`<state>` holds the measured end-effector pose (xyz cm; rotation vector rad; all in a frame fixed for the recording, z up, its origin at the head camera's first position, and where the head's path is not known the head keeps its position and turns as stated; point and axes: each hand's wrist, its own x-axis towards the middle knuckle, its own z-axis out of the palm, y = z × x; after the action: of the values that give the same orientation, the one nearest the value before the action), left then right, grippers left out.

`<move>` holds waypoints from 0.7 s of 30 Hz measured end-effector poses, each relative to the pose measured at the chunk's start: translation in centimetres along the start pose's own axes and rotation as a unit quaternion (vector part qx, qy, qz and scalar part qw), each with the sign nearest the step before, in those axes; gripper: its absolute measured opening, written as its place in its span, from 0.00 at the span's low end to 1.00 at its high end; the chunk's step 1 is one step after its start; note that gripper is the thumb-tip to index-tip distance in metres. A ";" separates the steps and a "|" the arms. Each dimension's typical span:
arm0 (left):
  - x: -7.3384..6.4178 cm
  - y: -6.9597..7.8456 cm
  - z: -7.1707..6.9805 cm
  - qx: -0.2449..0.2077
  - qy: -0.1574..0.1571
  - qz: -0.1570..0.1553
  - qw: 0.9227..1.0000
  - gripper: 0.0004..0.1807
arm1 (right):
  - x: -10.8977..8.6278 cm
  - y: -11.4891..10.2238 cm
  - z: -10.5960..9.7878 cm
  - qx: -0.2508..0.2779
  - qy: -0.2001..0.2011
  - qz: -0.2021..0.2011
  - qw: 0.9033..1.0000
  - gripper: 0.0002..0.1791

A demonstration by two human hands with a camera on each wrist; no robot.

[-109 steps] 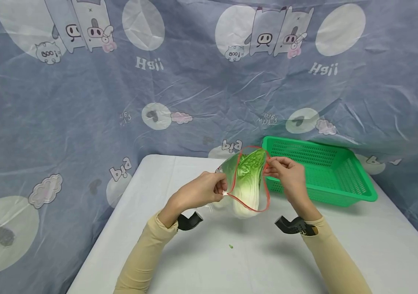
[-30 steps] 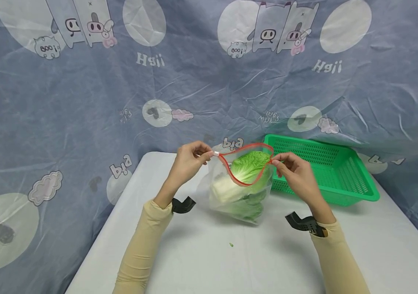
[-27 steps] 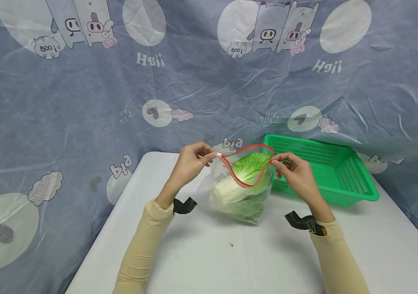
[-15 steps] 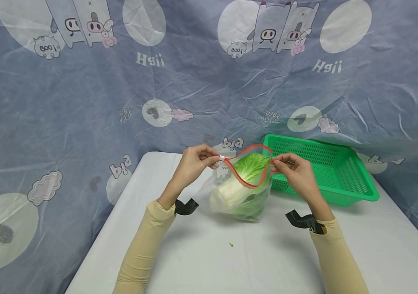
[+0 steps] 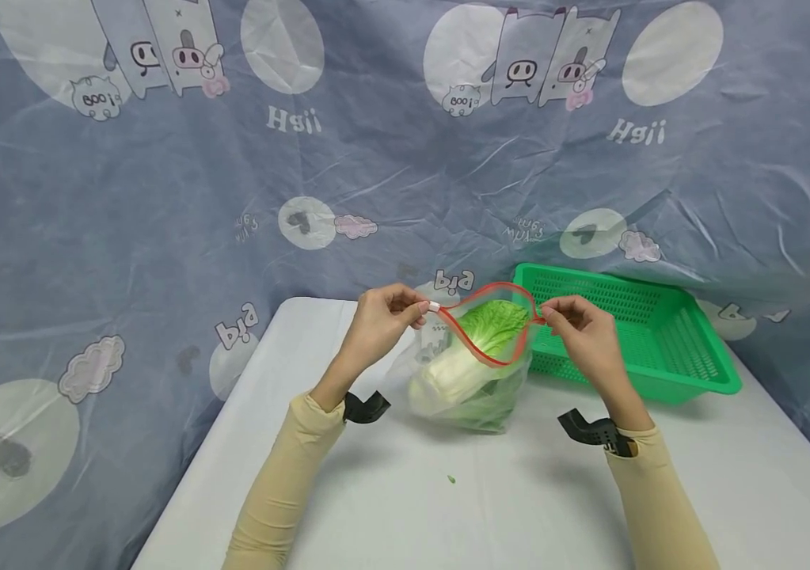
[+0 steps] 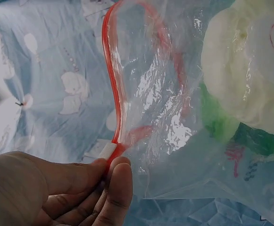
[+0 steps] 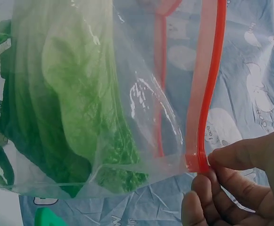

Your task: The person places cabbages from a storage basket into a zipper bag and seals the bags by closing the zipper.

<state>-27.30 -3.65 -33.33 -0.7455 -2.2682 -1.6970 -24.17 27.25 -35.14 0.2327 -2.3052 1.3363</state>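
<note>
A clear zip bag (image 5: 476, 408) with a red zip edge stands on the table, its mouth spread wide. Inside it leans a napa cabbage (image 5: 458, 368), white base low at the left and green leaves up near the mouth. My left hand (image 5: 383, 324) pinches the left corner of the zip edge by the white slider (image 6: 108, 151). With thumb and forefinger my right hand (image 5: 586, 336) pinches the opposite red corner (image 7: 196, 162). In the left wrist view the cabbage's pale base (image 6: 243, 70) shows through the plastic; other dark green leaves (image 7: 37, 136) lie beside it in the right wrist view.
A green plastic basket (image 5: 690, 384) sits at the back right, just behind the right hand. A small green scrap (image 5: 451, 479) lies on the white table (image 5: 405, 522) in front of the bag. A patterned grey-blue curtain (image 5: 390, 158) hangs behind.
The cabbage, upright at the bag's mouth at first, now sits lower and tilted inside. The left hand rose to the slider's corner, then shifted slightly right; the right hand moved slightly right.
</note>
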 end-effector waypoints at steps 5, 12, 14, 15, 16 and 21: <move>-0.4 0.5 0.6 0.038 0.006 0.035 0.999 0.04 | -0.2 -1.3 -0.3 -0.028 -0.006 -0.010 1.000 0.15; -0.7 0.8 1.5 0.090 0.032 0.097 0.991 0.02 | 0.3 -4.8 0.0 -0.090 -0.085 -0.041 0.991 0.15; -0.7 0.7 1.6 0.100 0.034 0.110 0.988 0.03 | 0.7 -5.9 0.5 -0.101 -0.114 -0.057 0.987 0.14; -0.6 0.6 1.6 0.104 0.036 0.116 0.987 0.03 | 0.9 -6.5 0.8 -0.107 -0.129 -0.066 0.984 0.14; -0.6 0.6 1.6 0.108 0.037 0.121 0.986 0.03 | 1.2 -7.0 1.0 -0.113 -0.142 -0.076 0.980 0.13; -0.2 0.4 0.7 0.107 0.046 0.129 0.985 0.04 | 2.4 -8.8 2.4 -0.129 -0.185 -0.106 0.968 0.13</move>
<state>-26.86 -2.96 -33.33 -0.8488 -2.1396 -1.3200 -23.75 20.88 -28.19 0.6719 -2.6379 0.9367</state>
